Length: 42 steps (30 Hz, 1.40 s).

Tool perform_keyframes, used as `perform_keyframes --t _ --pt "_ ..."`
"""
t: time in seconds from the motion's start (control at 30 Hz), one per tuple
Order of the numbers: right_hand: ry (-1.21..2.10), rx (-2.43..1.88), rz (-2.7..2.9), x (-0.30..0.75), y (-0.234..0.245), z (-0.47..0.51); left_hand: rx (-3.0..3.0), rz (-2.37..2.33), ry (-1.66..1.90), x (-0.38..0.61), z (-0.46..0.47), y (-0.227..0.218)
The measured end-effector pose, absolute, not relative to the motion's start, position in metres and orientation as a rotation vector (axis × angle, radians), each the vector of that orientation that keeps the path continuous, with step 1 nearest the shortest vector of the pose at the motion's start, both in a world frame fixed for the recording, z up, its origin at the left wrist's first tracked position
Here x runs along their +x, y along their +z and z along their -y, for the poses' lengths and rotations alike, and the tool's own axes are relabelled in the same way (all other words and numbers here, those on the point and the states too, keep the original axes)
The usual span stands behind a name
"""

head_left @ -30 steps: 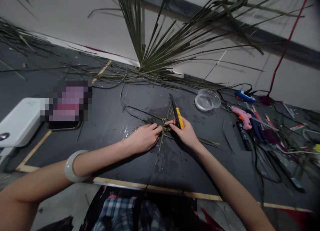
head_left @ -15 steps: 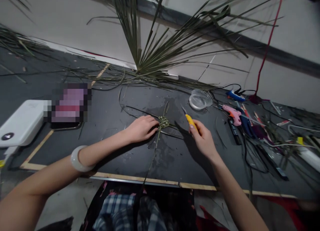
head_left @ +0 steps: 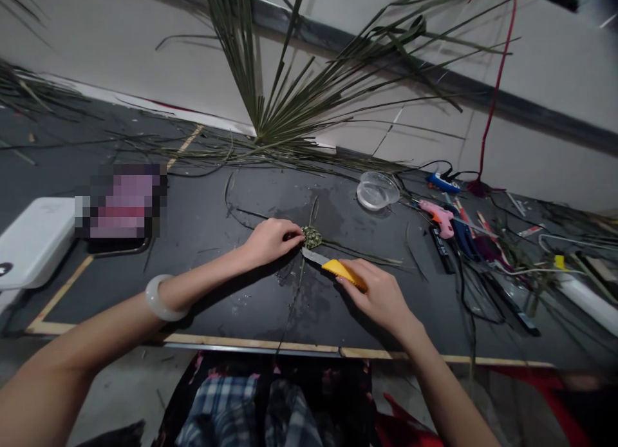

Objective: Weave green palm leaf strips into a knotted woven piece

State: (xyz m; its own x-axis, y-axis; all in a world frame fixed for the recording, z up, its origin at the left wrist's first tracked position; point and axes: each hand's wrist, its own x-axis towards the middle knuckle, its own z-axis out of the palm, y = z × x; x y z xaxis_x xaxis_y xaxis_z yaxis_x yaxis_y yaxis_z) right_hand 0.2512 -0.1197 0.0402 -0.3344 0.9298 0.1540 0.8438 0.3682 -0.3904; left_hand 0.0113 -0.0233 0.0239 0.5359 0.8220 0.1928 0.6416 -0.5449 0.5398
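Observation:
A small woven square of green leaf strips (head_left: 312,236) lies on the wet black table (head_left: 203,266), with loose strip ends running out from it. My left hand (head_left: 273,238) presses its fingers down on the woven piece's left side; a pale bangle (head_left: 161,299) circles that wrist. My right hand (head_left: 376,295) grips a yellow-handled utility knife (head_left: 333,266). The blade points left, and its tip lies at the strip just below the woven square.
A large fan of palm leaves (head_left: 290,105) lies at the table's back. A clear plastic dish (head_left: 377,191) stands behind the work. A pink glue gun (head_left: 434,215), cables and tools clutter the right side. A white box (head_left: 33,241) sits at the left.
My right hand has pulled the knife back from the woven piece, lowered it, and turned the blade to point left at the strip below it. My left hand has stayed on the weave.

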Motion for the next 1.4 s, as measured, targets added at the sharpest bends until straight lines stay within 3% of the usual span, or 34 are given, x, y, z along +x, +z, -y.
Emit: perform_keyframes --t 0.8,1.4 --pt "-0.068 -1.487 2.446 0.243 0.034 0.109 2.353 -1.158 0.769 0.016 0.03 0.016" --pt "-0.064 -1.27 2.693 0.261 0.029 0.078 3.087 -1.051 0.523 0.019 0.046 0.0"
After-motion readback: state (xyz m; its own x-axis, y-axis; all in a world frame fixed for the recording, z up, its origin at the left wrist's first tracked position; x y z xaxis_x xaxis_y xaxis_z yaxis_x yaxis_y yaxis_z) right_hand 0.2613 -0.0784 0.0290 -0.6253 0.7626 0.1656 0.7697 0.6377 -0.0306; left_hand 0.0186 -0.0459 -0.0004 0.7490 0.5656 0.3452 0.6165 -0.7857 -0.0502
